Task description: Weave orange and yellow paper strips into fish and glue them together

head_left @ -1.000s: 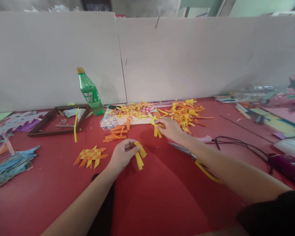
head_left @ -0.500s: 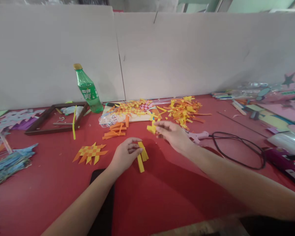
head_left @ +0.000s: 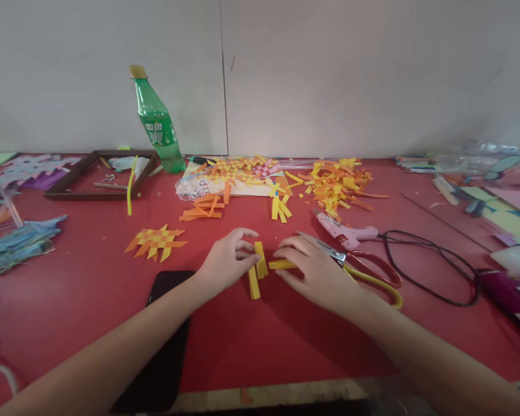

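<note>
My left hand (head_left: pixel 231 257), fingers curled, pinches yellow paper strips (head_left: pixel 253 282) that hang down over the red table. Just to its right, my right hand (head_left: pixel 309 266) has its fingers on another yellow strip (head_left: pixel 281 264), which points toward the left hand. A small gap parts the two hands. Left of them lies a woven orange and yellow paper piece (head_left: pixel 156 241). Several loose yellow strips (head_left: pixel 279 208) rest on the table behind the hands. Scissors (head_left: pixel 372 277) with red and yellow handles lie beside my right hand, partly hidden by it.
A green bottle (head_left: pixel 158 130) leans near a wooden frame (head_left: pixel 93 195). Paper scraps (head_left: pixel 338 184) are heaped at the back. The pink glue gun (head_left: pixel 346 231) and its black cable lie right. A black phone (head_left: pixel 160 346) lies under my left forearm.
My right hand has come down and nearer, from the loose yellow strips to beside my left hand, with a strip at its fingers. The view has tilted down; the scissors show more fully.
</note>
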The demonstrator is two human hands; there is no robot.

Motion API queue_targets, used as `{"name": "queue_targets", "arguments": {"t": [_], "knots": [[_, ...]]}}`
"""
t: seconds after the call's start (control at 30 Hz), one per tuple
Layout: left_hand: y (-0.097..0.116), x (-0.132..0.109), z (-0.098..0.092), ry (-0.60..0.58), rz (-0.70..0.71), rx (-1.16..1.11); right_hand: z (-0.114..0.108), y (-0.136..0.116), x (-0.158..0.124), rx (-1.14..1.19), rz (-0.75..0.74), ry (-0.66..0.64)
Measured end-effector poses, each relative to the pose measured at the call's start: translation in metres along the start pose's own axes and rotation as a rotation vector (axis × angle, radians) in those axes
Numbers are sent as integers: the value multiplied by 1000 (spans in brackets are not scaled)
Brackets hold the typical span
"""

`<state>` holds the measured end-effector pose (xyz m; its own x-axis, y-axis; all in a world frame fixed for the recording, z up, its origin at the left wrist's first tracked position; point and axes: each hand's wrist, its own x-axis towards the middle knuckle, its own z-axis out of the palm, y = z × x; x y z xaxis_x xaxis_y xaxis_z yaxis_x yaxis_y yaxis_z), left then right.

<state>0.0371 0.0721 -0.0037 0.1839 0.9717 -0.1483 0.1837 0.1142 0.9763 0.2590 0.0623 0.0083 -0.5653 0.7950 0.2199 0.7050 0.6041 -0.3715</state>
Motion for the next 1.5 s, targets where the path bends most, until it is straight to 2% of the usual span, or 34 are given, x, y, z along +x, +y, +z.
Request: {"name": "queue_targets", "arguments": {"t": [0.1, 0.23, 0.33, 0.5, 0.57, 0.67, 0.77, 0.9, 1.0, 1.1, 1.3, 1.4, 1.5], "knots": [[-1, -2, 0, -5, 0, 13, -1, 7, 0, 41, -79, -73], [-5, -7, 0, -1, 27, 57, 4, 9, 0, 97, -1, -75], [-7, -10, 0, -1, 90, 136, 8, 7, 0, 66, 74, -2], [-2, -13, 0, -23, 282, 309, 11, 5, 1, -114, 89, 155], [0, -12, 0, -8, 355, 371, 11, 2, 2, -89, 50, 171], [4, -11, -5, 75, 422, 478, 11, -4, 2, 5, -140, 164], [10, -6, -20, 190, 434, 614, 14, -8, 1, 49, -292, 114], [21, 7, -56, 313, 389, 821, 20, -6, 2, 50, -313, 29], [22, 21, -82, 339, 361, 955, 23, 0, 3, 38, -276, 29], [15, 35, -97, 303, 356, 1030, 23, 4, 5, 26, -244, 115], [4, 51, -102, 272, 412, 1013, 18, 4, 6, 48, -196, 275], [12, 48, -97, 300, 455, 924, 12, 5, 5, 66, -198, 335], [24, 34, -83, 348, 486, 786, -5, 10, 5, 47, -196, 422]]}}
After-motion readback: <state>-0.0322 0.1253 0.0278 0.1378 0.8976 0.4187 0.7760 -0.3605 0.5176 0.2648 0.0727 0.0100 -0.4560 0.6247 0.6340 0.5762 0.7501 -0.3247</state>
